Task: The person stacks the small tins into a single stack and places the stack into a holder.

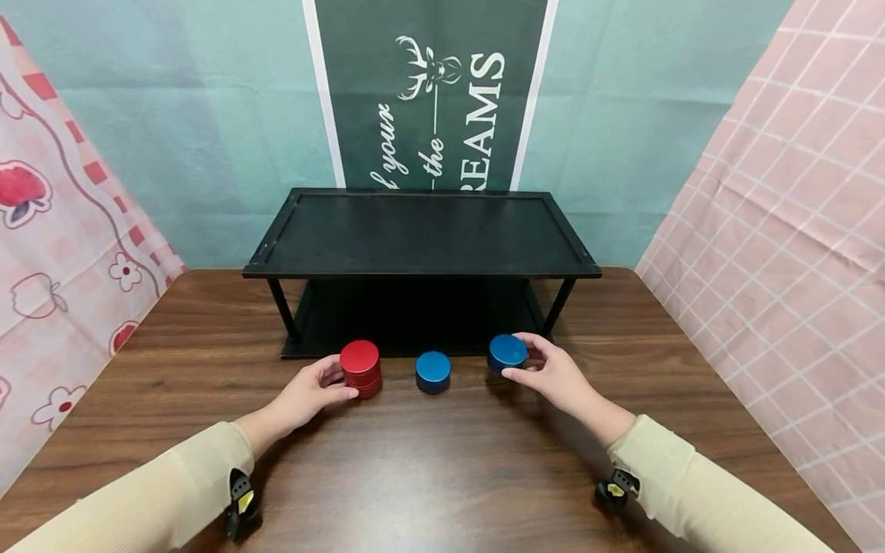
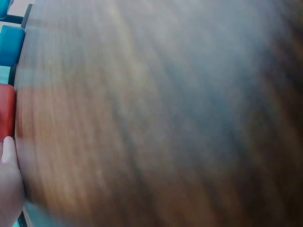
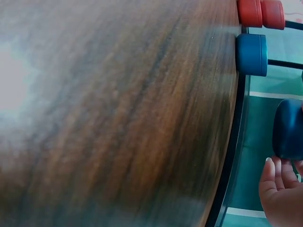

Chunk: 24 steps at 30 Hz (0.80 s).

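Note:
In the head view, two red round tins (image 1: pixel 360 369) stand one on top of the other on the wooden table. My left hand (image 1: pixel 314 390) grips this red stack from its left side, thumb in front and fingers behind. A blue round tin (image 1: pixel 433 372) stands on the table between my hands. My right hand (image 1: pixel 553 374) holds another blue round tin (image 1: pixel 507 352) from its right side. The right wrist view shows that held tin (image 3: pixel 288 128) raised off the table. Only the thumb side of my left hand (image 2: pixel 9 189) shows in the left wrist view.
A black two-level rack (image 1: pixel 422 234) stands at the back of the wooden table (image 1: pixel 429 476), just behind the tins. Behind it hangs a green cloth (image 1: pixel 228 130) with printed lettering. Pink patterned cloths (image 1: pixel 781 230) flank the table on both sides.

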### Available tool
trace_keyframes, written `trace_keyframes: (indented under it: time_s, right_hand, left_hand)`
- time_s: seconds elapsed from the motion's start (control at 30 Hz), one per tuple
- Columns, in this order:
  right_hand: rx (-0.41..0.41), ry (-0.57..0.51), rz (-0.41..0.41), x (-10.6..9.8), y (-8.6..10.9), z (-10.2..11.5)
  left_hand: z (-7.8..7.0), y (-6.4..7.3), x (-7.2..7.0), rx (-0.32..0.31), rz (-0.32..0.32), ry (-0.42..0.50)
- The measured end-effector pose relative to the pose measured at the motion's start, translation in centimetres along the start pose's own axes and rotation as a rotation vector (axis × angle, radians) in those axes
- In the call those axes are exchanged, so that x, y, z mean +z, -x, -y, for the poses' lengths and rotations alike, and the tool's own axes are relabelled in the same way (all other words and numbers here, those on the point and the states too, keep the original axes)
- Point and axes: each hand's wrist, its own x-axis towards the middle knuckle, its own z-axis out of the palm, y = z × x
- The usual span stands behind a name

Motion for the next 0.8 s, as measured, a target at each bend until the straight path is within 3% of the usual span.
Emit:
trace_keyframes:
  time_s: [0.33,0.8]
  right_hand:
    - [-0.007,-0.018,-0.012,-0.3,-0.1,0.8]
    - [-0.039,0.013,-0.053,-1.1,-0.8,1.8]
  left_hand:
    - [-0.2,0.0,0.0,0.025,0.009,-0.01]
    - [-0.3,-0.1,-0.1,0.005,0.011,0.014]
